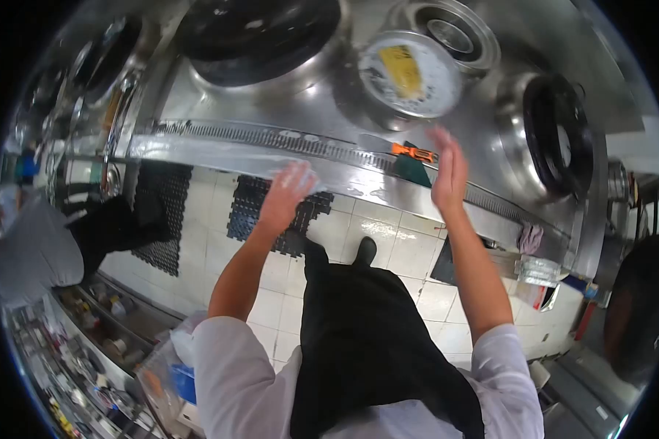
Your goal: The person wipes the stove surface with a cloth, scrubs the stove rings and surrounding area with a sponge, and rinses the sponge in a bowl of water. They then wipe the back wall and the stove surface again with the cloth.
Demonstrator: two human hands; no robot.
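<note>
My left hand [289, 192] is over the front edge of the steel counter [359, 181], fingers stretched out and slightly blurred, with whitish foam or wet film about them. To the right, my right hand [450, 175] is raised with its fingers extended and nothing visible in it. Just left of it, an orange-handled scraper [415, 152] lies by the slotted drain channel, partly over a dark green pad [414, 173]. Behind these stands a round metal pot [373, 91] of foamy water with a yellow sponge [401, 72] in it.
Large black woks [260, 40] and a black ring [532, 139] sit on the range. A pinkish cloth [531, 238] lies at the right front edge. Another person [40, 245] stands at the left. Black mats [161, 219] lie on the tiled floor.
</note>
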